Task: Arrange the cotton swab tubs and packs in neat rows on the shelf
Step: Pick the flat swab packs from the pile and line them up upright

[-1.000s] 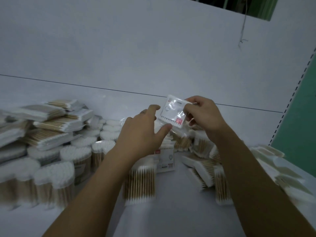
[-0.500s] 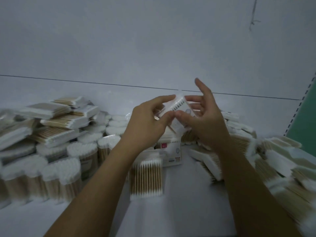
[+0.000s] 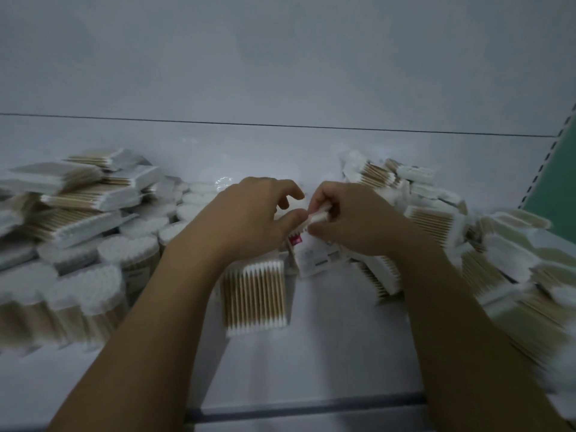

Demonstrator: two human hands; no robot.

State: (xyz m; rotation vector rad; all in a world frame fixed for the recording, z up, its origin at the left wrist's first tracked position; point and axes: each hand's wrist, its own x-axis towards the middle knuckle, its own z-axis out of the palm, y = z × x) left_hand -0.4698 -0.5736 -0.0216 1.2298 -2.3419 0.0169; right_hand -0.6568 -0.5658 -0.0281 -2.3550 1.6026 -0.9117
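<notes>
We see two bare forearms, the left forearm (image 3: 149, 322) and the right forearm (image 3: 452, 322) uncovered down to our view's lower edge, the left hand (image 3: 246, 219) and right hand (image 3: 355, 226) bare too, their outlines softly blurred

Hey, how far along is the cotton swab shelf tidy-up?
Partly done: tubs stand in rows on the left, with flat packs stacked behind them. In hand: the left hand and right hand hold one small pack. Left to do: the pile on the right is jumbled.
</notes>
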